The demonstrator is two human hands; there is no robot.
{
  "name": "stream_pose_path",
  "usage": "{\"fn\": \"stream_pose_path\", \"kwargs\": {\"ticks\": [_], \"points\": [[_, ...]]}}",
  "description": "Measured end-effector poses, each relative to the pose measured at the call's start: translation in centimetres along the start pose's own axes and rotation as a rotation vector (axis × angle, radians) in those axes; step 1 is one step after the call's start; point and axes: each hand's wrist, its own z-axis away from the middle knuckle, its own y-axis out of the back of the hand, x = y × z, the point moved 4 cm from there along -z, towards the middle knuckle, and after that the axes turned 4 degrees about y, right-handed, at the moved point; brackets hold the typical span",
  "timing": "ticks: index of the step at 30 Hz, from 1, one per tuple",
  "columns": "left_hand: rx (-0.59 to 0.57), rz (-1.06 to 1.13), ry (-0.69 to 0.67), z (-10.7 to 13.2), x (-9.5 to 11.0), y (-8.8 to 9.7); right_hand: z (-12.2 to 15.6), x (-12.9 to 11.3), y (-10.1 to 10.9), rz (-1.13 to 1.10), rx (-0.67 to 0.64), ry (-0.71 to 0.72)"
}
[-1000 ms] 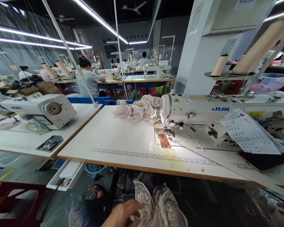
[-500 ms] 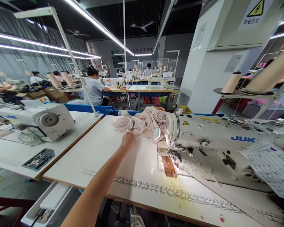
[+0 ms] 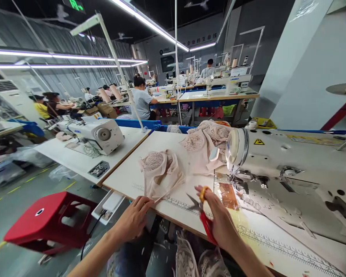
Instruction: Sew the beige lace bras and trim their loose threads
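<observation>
My left hand (image 3: 138,213) is closed at the table's front edge, pinching the lower tip of a beige lace bra (image 3: 163,171). The bra's cups lie on the white tabletop, and its mesh narrows toward my fingers. In my right hand (image 3: 219,215) is a pair of scissors (image 3: 205,223) with red handles and a yellow-wrapped finger loop. Their blades are apart and point left over the printed ruler, clear of the bra. More beige lace bras (image 3: 200,144) are heaped behind, beside the sewing machine head (image 3: 256,154).
Thread scraps lie on the machine bed by a brown taped patch (image 3: 227,195). An open white drawer (image 3: 108,207) juts out below the table at left, near a red stool (image 3: 50,219). A neighbouring sewing machine (image 3: 95,132) stands left. Lace pieces (image 3: 187,257) hang over my lap.
My left hand has come back from the heap to the front edge, bringing one bra with it. My right hand has entered with the scissors. The view has swung left.
</observation>
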Motion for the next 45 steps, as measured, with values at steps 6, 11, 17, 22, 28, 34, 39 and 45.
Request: {"fn": "stream_pose_path", "kwargs": {"ticks": [6, 11, 17, 22, 28, 34, 39, 45], "points": [[0.158, 0.196, 0.062, 2.3, 0.2, 1.0, -6.9, 0.4, -2.2, -0.076, -0.103, 0.140], [0.261, 0.547, 0.326, 5.2, 0.3, 3.8, -7.6, -1.2, -4.1, -0.145, -0.221, 0.134], [0.415, 1.100, 0.825, 10.7, -2.4, 7.6, -6.6, -5.5, -4.5, -0.440, -0.444, 0.097], [0.600, 0.989, 0.886, 12.2, -2.5, 11.2, -6.3, -10.4, -4.0, -0.875, -0.522, -0.105], [0.645, 0.734, 0.786, 9.2, 0.9, 6.1, -6.1, -13.9, -7.1, -1.042, -0.511, -0.182], [0.655, 0.963, 0.689, 6.6, 4.2, -0.8, -5.2, -14.6, -9.9, -1.050, -0.573, -0.199], [0.583, 1.008, 0.682, 7.4, 5.2, -2.4, -5.1, -13.6, -11.0, -0.919, -0.611, -0.269], [0.206, 0.801, 0.604, 9.4, 4.6, -3.7, -2.7, -12.5, -8.8, -0.650, -0.346, -0.170]]}}
